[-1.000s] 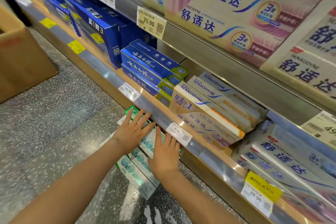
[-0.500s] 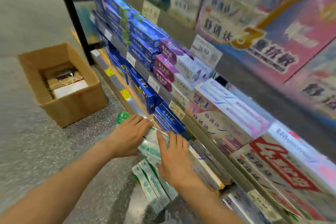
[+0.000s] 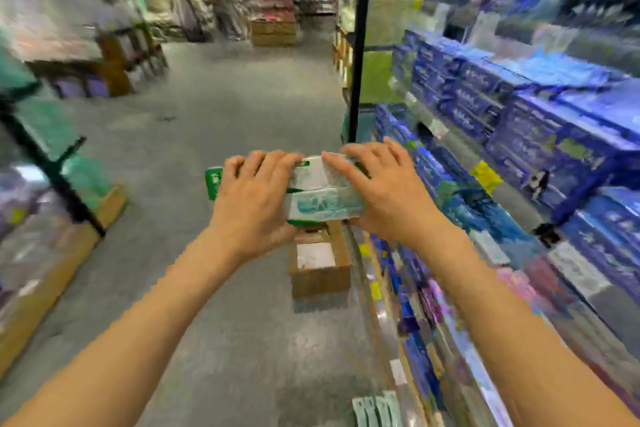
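Note:
A small stack of white and green toothpaste boxes [image 3: 320, 196] is held up in front of me, above the aisle floor. My left hand [image 3: 251, 203] grips its left end, fingers curled over the top. Gripping the right end is my right hand [image 3: 382, 189], fingers spread over the top boxes. A green end of one box [image 3: 214, 182] sticks out past my left hand. Several more of the same boxes [image 3: 375, 411] lie on the floor near the bottom edge.
Shelves [image 3: 512, 121] packed with blue boxes run along the right. An open cardboard box [image 3: 320, 262] stands on the floor under my hands, against the shelf base. More racks [image 3: 52, 135] line the left. The grey aisle floor [image 3: 221, 107] stretches ahead. The view is blurred.
Both hands have closed on the green and white boxes and lifted them off the floor. My head has turned from the low shelf to look down the aisle.

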Action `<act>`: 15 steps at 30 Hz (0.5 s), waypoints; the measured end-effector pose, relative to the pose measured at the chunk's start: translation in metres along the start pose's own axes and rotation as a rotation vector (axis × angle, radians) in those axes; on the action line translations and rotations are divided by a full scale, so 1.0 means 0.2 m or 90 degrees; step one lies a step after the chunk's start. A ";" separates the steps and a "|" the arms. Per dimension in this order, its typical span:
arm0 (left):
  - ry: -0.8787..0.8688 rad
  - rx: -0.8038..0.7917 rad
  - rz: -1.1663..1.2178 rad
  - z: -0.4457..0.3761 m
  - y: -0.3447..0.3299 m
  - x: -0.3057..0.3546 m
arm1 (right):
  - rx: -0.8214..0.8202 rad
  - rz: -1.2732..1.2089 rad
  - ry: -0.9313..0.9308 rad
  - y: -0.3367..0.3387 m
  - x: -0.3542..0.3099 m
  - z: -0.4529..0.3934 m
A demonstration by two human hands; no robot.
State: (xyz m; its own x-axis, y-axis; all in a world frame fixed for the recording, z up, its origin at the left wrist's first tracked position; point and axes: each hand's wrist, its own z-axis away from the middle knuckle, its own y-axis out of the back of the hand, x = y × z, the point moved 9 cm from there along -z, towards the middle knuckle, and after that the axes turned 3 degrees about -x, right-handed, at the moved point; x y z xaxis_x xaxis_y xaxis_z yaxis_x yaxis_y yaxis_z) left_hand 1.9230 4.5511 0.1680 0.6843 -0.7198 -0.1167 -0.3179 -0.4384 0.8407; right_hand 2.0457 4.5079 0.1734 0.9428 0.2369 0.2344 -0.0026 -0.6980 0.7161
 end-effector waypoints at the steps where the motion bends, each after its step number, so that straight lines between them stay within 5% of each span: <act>1: 0.048 0.013 -0.015 0.05 0.16 -0.08 | 0.026 -0.014 0.020 0.09 -0.07 -0.11; 5: 0.227 0.060 -0.107 0.40 0.66 -0.33 | 0.108 -0.112 0.103 0.36 -0.43 -0.42; 9: 0.379 0.105 -0.182 0.84 1.04 -0.51 | 0.090 -0.363 0.016 0.46 -0.80 -0.58; 15: 0.585 0.152 -0.249 1.47 1.45 -0.72 | -0.336 -1.145 -0.286 0.34 -1.60 -0.61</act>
State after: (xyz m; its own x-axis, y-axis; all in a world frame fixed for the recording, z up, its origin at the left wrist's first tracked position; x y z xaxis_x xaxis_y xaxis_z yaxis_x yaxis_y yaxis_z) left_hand 1.5387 4.3686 0.2735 0.9744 0.1420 0.1742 -0.0186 -0.7217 0.6919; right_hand 1.7029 4.4681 0.2273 -0.0442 0.1108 -0.9929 0.9185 0.3954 0.0033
